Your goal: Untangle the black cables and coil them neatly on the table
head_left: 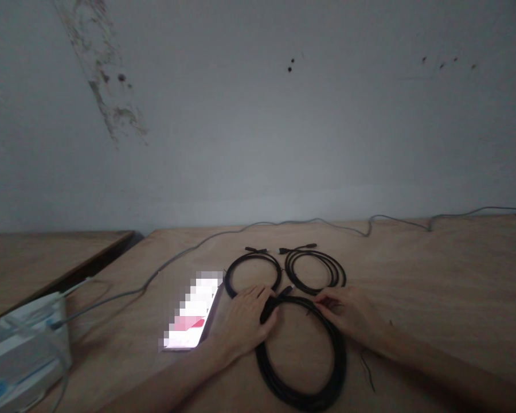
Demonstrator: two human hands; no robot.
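On the pale wooden bench [438, 287], a light, springy black rubber cable coil [301, 394] is clasped at its rim by the left hand [243, 321], the right hand's [346, 312] grip unclear.

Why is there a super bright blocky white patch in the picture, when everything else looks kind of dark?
In the head view, the glare comes from a lit, flat rectangular phone screen, blurred into blocky pixels; the pale grey wall looks dim, and the thick black coiled cable shows little detail in the low light.
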